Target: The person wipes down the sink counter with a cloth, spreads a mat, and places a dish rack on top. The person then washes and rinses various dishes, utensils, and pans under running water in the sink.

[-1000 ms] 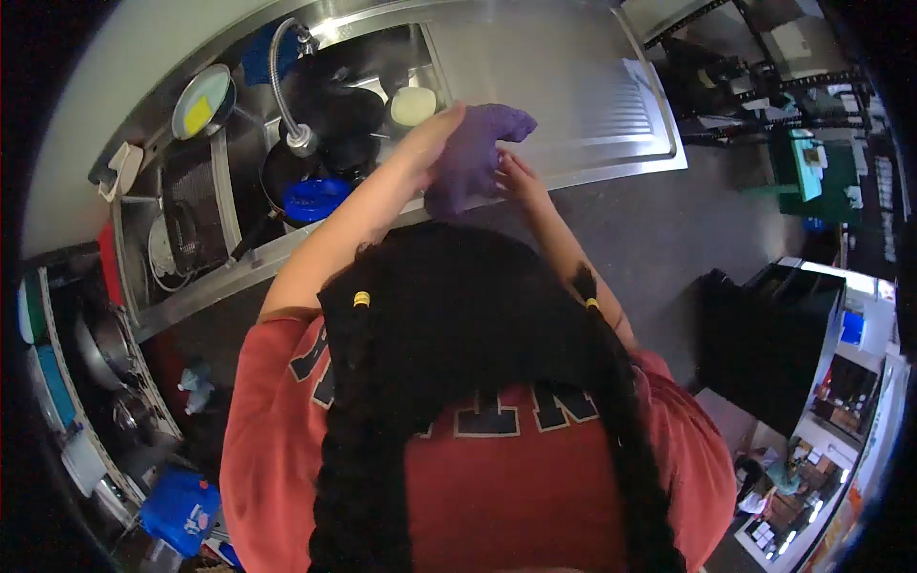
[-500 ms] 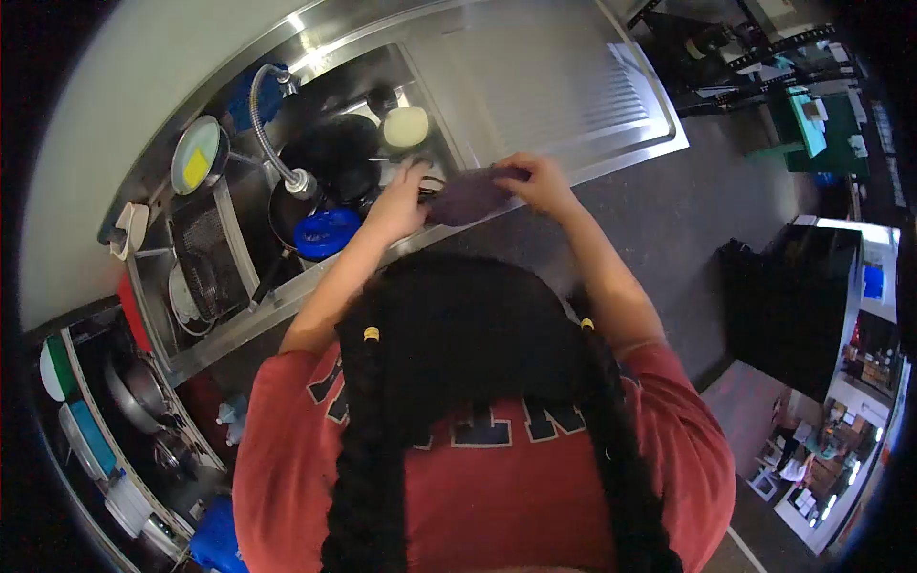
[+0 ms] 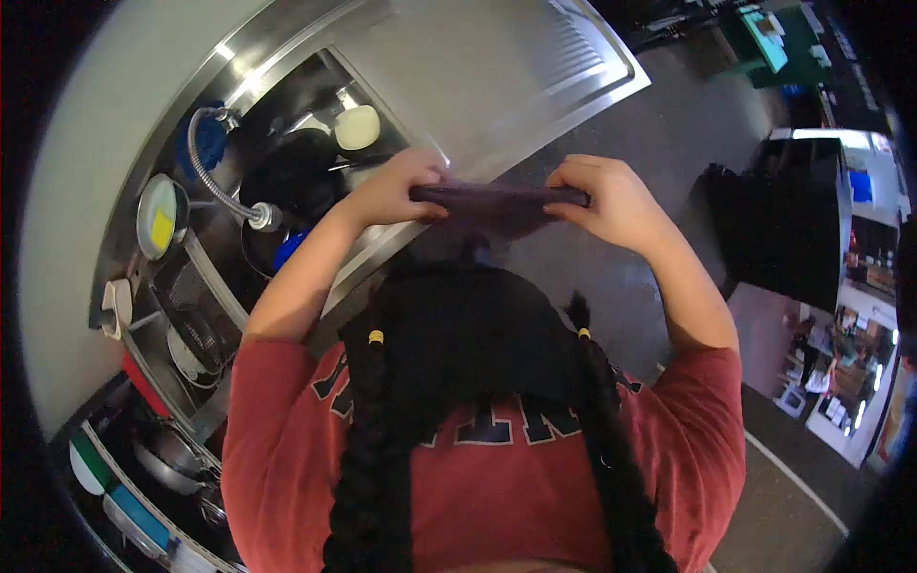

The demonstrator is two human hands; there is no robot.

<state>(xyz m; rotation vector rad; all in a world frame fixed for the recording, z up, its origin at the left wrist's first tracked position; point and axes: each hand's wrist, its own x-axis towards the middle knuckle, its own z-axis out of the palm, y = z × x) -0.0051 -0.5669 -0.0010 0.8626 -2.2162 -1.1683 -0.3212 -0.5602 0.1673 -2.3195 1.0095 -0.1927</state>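
Head view: the left hand (image 3: 396, 186) has its grip shut on the left end of the purple cloth (image 3: 497, 202). The right hand (image 3: 607, 196) has its grip shut on the other end. Both thumbs are on the side near the red shirt (image 3: 516, 487), and the fingers are on the far side. The hands are well apart, and the cloth is pulled straight between them. Its long side goes from left to right across the view, and the rest hangs toward the body. The cloth is up over the floor (image 3: 678, 181), just past the front edge of the steel desk (image 3: 458, 86). The left hand is near the sink (image 3: 377, 246). The sink part has a bendy tap (image 3: 194, 153), a blue thing (image 3: 287, 251) and a pale round thing (image 3: 356, 127).
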